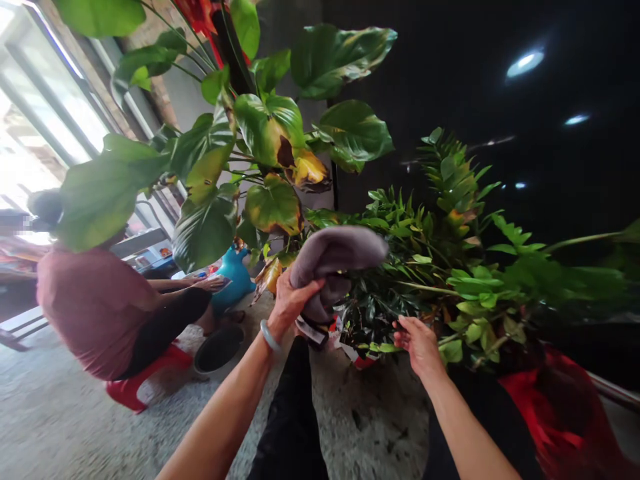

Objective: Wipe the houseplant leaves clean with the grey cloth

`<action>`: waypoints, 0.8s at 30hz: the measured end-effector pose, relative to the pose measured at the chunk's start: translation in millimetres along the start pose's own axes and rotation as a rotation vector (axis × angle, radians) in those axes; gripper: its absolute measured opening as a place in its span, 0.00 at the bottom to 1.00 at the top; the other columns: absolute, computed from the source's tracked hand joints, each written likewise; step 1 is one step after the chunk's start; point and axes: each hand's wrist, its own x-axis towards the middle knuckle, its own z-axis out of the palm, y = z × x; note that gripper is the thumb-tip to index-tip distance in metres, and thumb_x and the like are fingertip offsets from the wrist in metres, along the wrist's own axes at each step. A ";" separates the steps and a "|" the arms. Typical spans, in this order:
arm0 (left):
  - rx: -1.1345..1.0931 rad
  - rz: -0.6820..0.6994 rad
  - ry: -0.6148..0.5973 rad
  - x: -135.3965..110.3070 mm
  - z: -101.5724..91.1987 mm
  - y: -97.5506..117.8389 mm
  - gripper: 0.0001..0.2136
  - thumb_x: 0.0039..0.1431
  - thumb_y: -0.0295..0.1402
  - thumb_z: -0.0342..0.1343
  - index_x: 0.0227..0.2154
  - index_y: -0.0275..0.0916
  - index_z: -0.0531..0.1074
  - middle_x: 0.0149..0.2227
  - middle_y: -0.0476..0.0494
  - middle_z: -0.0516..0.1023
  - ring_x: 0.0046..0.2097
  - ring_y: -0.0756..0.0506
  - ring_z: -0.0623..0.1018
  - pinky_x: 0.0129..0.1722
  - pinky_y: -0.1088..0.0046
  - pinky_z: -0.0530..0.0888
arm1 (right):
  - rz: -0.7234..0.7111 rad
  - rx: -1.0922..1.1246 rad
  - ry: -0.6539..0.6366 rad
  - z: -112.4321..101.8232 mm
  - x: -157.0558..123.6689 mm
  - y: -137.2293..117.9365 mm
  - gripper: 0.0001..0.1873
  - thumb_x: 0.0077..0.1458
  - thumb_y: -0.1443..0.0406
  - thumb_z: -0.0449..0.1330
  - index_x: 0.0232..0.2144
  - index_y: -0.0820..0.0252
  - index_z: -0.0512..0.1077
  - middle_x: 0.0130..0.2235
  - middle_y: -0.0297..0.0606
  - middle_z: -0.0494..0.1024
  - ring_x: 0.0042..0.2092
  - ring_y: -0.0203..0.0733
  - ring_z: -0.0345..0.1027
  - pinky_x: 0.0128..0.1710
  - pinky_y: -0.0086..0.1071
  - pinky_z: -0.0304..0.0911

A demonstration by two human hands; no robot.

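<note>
My left hand (291, 299) is closed around a folded grey cloth (334, 261), held up in front of a tall plant with big green and yellowing leaves (270, 143). A pale bangle (270, 337) circles that wrist. My right hand (419, 341) reaches into the low bushy plant with small glossy leaves (395, 280); its fingers curl among the leaves, and whether they grip one I cannot tell.
A person in a pink top (93, 303) sits on a red stool (145, 383) at the left, near a teal toy (235, 273) and a dark pot (219, 347). Windows (45, 113) fill the far left. Red wrapping (560, 407) lies at lower right. My dark-clad legs (293, 413) are below.
</note>
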 end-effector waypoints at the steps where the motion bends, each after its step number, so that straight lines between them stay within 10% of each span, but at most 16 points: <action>1: -0.007 -0.005 0.035 3.4 2.7 -3.0 0.16 0.41 0.38 0.65 0.33 0.34 0.75 0.29 0.47 0.77 0.32 0.46 0.74 0.32 0.73 0.72 | 0.001 -0.003 0.001 0.4 0.4 0.5 0.19 0.21 0.59 0.73 0.17 0.58 0.69 0.19 0.32 0.76 0.16 0.34 0.64 0.13 0.27 0.59; 4: 0.062 -0.070 -0.032 -11.9 9.2 -25.0 0.18 0.39 0.37 0.65 0.35 0.33 0.75 0.31 0.47 0.78 0.34 0.44 0.75 0.36 0.70 0.73 | 0.002 -0.008 0.007 -0.1 1.0 1.1 0.18 0.23 0.59 0.73 0.16 0.58 0.69 0.18 0.32 0.76 0.16 0.34 0.64 0.13 0.27 0.59; 11: 0.248 -0.228 -0.621 -85.3 -15.1 -43.7 0.25 0.36 0.31 0.65 0.44 0.37 0.76 0.41 0.45 0.81 0.44 0.39 0.78 0.48 0.65 0.72 | 0.022 0.001 0.027 -2.1 -1.9 -2.7 0.18 0.20 0.60 0.73 0.16 0.59 0.70 0.18 0.33 0.75 0.16 0.34 0.64 0.13 0.26 0.58; 13: 0.207 -0.172 -0.575 -76.1 -19.7 -28.0 0.25 0.35 0.32 0.66 0.43 0.37 0.77 0.41 0.43 0.81 0.44 0.38 0.78 0.48 0.64 0.72 | 0.024 0.000 0.026 -0.7 -2.9 -3.3 0.18 0.20 0.60 0.73 0.16 0.59 0.70 0.18 0.34 0.76 0.16 0.33 0.63 0.13 0.25 0.58; 19: -0.002 -0.011 0.055 -7.3 2.1 -10.2 0.20 0.40 0.38 0.66 0.38 0.36 0.75 0.34 0.45 0.79 0.37 0.43 0.76 0.38 0.70 0.73 | 0.013 -0.003 0.044 6.5 -4.9 -2.2 0.19 0.17 0.59 0.73 0.14 0.58 0.69 0.16 0.31 0.74 0.15 0.32 0.62 0.12 0.25 0.58; 24: 0.178 -0.247 -0.018 -29.9 13.5 -62.2 0.17 0.36 0.35 0.65 0.32 0.35 0.76 0.28 0.48 0.77 0.35 0.43 0.75 0.36 0.68 0.72 | 0.001 -0.015 0.068 6.0 -5.1 -3.2 0.19 0.18 0.58 0.73 0.14 0.58 0.69 0.16 0.31 0.74 0.15 0.33 0.62 0.11 0.25 0.57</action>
